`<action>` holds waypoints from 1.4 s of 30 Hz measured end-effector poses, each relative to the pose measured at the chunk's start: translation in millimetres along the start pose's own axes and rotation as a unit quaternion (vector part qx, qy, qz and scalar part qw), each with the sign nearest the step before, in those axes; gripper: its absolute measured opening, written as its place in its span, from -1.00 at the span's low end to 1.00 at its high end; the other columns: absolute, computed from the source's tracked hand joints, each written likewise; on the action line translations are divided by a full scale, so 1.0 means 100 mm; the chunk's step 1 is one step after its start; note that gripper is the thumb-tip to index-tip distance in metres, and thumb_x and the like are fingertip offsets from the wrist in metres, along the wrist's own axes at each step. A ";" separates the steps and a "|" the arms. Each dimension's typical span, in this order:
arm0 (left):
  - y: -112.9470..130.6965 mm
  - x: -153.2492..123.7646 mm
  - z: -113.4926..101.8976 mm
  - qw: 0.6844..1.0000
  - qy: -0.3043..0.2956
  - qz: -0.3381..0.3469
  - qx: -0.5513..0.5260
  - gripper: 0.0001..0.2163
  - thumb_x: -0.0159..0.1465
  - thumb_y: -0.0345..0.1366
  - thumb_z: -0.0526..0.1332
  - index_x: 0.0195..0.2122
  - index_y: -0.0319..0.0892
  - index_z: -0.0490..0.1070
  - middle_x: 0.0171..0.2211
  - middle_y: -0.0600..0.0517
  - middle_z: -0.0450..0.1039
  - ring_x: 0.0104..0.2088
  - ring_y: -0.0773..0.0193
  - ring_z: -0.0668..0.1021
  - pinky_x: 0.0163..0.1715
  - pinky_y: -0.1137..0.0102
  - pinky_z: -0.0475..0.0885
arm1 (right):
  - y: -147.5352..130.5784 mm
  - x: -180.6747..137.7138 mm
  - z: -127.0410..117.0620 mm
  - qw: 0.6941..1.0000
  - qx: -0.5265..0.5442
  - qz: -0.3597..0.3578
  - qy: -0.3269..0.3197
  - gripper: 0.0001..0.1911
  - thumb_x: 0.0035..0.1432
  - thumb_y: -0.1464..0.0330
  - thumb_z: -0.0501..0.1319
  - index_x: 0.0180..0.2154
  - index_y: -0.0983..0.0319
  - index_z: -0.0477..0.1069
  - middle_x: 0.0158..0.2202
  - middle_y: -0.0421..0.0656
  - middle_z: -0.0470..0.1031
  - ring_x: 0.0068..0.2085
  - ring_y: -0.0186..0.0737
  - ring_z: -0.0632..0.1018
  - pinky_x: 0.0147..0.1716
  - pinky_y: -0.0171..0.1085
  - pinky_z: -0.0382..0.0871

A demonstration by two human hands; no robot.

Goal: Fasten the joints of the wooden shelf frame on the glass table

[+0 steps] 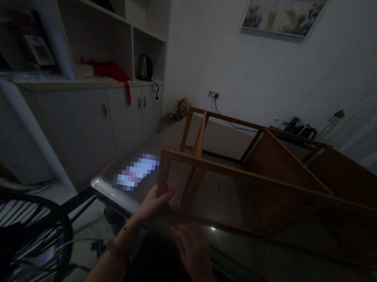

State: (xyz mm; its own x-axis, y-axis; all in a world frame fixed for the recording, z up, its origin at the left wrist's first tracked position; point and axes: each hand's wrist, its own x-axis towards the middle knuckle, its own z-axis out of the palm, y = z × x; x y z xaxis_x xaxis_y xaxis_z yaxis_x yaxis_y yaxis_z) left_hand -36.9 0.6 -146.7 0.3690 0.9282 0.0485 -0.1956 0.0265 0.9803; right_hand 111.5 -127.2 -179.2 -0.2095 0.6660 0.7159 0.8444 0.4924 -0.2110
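Note:
A brown wooden shelf rack (241, 172) lies on its side on a dark, glossy table (216, 202), with panels set across its frame. At its near left end, my left hand (161, 196) is closed around a short upright bar of the frame. My right hand (191, 252) is at the table's front edge, just below the rack's lower rail. Its fingers look stretched out and hold nothing that I can see, though the dim light hides their tips in part. A lit, pixelated screen (138, 171) lies on the table left of my left hand.
A black slatted chair (54, 220) stands at the lower left. White shelving with cabinets (124, 116) lines the left wall and bears a kettle (145, 67) and red cloth (108, 70). From a wall socket (213, 94), a cable runs behind the rack toward dark items (299, 128).

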 end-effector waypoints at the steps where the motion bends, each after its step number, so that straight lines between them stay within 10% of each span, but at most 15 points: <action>1: 0.00 0.00 0.01 1.000 -0.003 -0.001 -0.004 -0.59 0.01 0.04 0.37 -0.42 -0.17 0.27 -0.63 0.25 0.12 -0.65 0.49 0.19 -0.65 0.56 0.11 | 0.00 0.00 0.00 1.000 0.001 0.000 -0.002 -0.83 0.38 0.37 0.08 -0.13 0.15 0.44 -0.27 -0.18 0.57 -0.29 -0.26 0.55 -0.25 -0.26 0.39; 18: 0.00 -0.02 0.02 1.000 0.012 -0.005 -0.010 -0.61 0.01 0.00 0.38 -0.41 -0.17 0.29 -0.62 0.23 0.15 -0.64 0.49 0.22 -0.64 0.55 0.15 | 0.04 -0.07 0.03 0.998 -0.049 -0.023 0.016 -0.68 0.34 0.38 0.14 0.10 0.13 0.41 -0.20 -0.14 0.60 -0.23 -0.21 0.59 -0.17 -0.20 0.47; 27: -0.02 0.00 0.02 1.000 0.001 -0.002 -0.008 -0.61 0.02 0.02 0.37 -0.43 -0.17 0.28 -0.63 0.24 0.11 -0.65 0.49 0.19 -0.64 0.55 0.14 | 0.03 -0.13 0.08 0.994 -0.038 0.015 0.105 -0.90 0.31 0.32 0.19 -0.18 0.13 0.47 -0.29 -0.14 0.58 -0.30 -0.22 0.60 -0.28 -0.23 0.51; 42: -0.02 0.00 0.01 1.000 0.009 -0.001 0.002 -0.61 0.02 0.01 0.37 -0.42 -0.17 0.30 -0.63 0.23 0.13 -0.64 0.48 0.21 -0.64 0.55 0.13 | -0.01 -0.04 0.07 0.995 -0.078 -0.015 0.056 -0.74 0.35 0.36 0.11 -0.44 0.18 0.34 -0.43 -0.21 0.50 -0.41 -0.26 0.44 -0.35 -0.25 0.29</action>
State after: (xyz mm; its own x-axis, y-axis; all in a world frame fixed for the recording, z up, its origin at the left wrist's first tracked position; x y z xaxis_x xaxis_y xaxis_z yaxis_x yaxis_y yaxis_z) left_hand -36.0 0.1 -148.3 0.3536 0.9344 0.0441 -0.1916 0.0261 0.9811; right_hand 107.8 -126.7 -185.9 -0.1866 0.5818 0.7916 0.9071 0.4115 -0.0887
